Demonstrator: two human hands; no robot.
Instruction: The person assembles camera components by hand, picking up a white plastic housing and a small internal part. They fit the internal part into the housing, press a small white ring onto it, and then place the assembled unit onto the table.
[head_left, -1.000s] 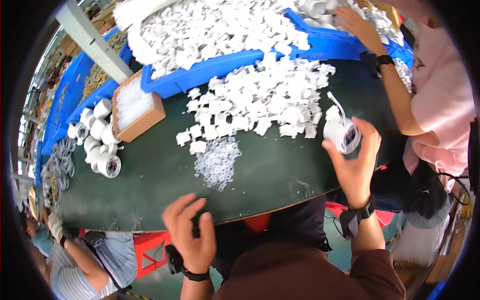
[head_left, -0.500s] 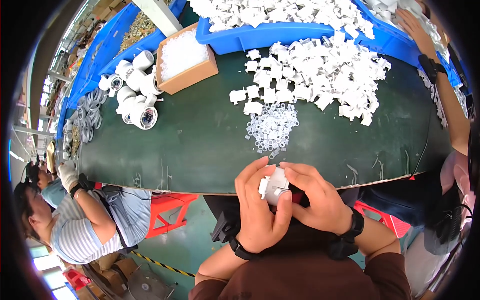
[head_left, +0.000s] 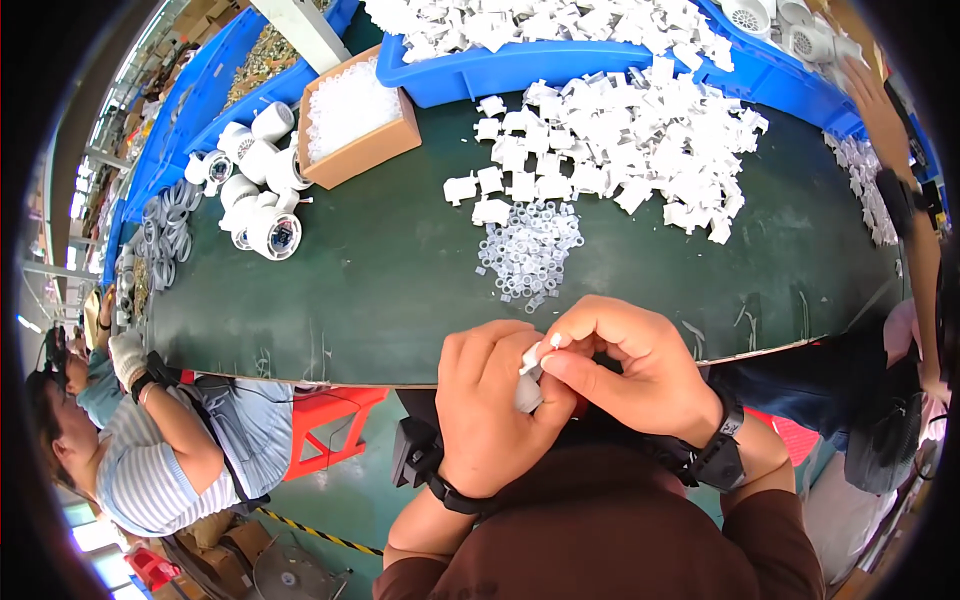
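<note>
Just off the table's near edge, my left hand [head_left: 490, 415] is closed round a white plastic part [head_left: 528, 393], with most of it hidden by the fingers. Thumb and forefinger of my right hand [head_left: 640, 375] pinch together at the upper end of this part, where a small white bit shows between them. Whether that bit is separate cannot be made out. Beyond my hands lies a pile of small translucent rings [head_left: 530, 250]. Behind it spreads a large heap of white plastic pieces [head_left: 630, 150].
A blue bin [head_left: 520, 75] of white pieces stands at the back. Left of it are a cardboard box [head_left: 370, 155] of translucent parts, several white round housings [head_left: 272, 235] and grey rings [head_left: 168, 235]. Co-workers sit left and right; a red stool [head_left: 330, 425] stands at left.
My left hand has turned over the white part, covering more of it. My right hand has risen slightly, its thumb and forefinger now pinching at the part's top. The view shifted a little.
</note>
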